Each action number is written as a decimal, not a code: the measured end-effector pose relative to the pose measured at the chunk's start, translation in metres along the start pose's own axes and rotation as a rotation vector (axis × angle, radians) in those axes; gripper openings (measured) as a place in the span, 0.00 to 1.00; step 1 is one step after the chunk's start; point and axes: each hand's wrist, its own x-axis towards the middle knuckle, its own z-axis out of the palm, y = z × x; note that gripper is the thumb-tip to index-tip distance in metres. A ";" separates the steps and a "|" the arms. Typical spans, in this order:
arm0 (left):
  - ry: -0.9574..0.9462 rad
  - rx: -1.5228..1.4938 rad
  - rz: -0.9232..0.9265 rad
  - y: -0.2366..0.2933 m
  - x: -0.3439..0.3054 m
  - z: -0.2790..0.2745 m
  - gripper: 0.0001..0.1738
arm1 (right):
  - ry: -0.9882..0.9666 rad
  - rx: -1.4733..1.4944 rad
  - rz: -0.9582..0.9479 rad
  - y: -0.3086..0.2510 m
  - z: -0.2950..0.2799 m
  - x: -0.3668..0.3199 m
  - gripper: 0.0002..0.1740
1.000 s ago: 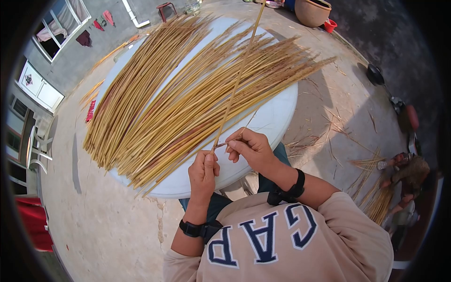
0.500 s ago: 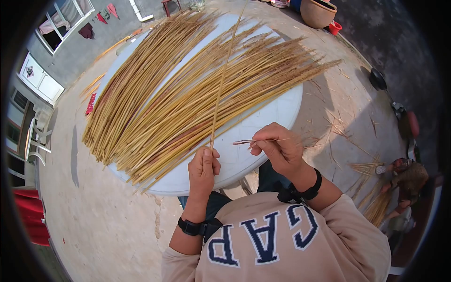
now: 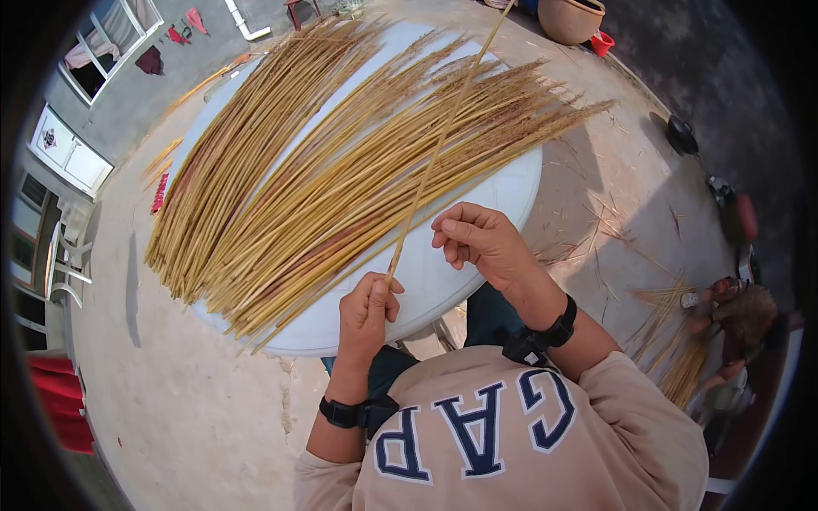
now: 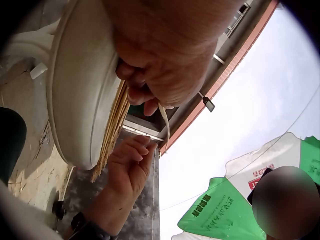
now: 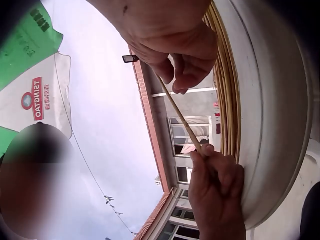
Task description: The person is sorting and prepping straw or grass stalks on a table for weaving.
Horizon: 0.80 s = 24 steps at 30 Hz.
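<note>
Two hands are in view, both above the near edge of a round white table (image 3: 511, 177). The left hand (image 3: 364, 317) grips a single long stalk (image 3: 442, 139) by its lower end, thumb and curled fingers closed round it. The stalk slants up and away across the table, over the loose stalks (image 3: 358, 204) spread there, and leaves the head view at the top edge; its tip therefore cannot be checked. The right hand (image 3: 487, 247) is near the stalk, on its right side, fingers loosely bent and holding nothing visible. The loose stalks lie fanned out, feathery heads toward the far side, cut ends toward the near left. Beyond the table stand a clay pot (image 3: 569, 19) and a red container (image 3: 601, 43). A second person (image 3: 745, 319) is at the far right, beside more stalks (image 3: 686, 375) on the ground.
</note>
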 end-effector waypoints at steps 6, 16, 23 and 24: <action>-0.036 0.058 0.030 0.000 -0.001 -0.003 0.16 | -0.218 -0.243 -0.047 0.030 0.026 0.008 0.09; 0.050 0.182 0.075 0.000 0.001 0.005 0.11 | -0.137 -0.253 -0.074 0.025 0.027 0.002 0.09; 0.046 0.252 0.074 -0.002 0.000 0.006 0.11 | -0.115 -0.234 -0.020 0.024 0.024 0.001 0.09; 0.059 0.283 0.104 -0.004 0.000 0.007 0.11 | -0.104 -0.235 0.000 0.024 0.024 0.001 0.09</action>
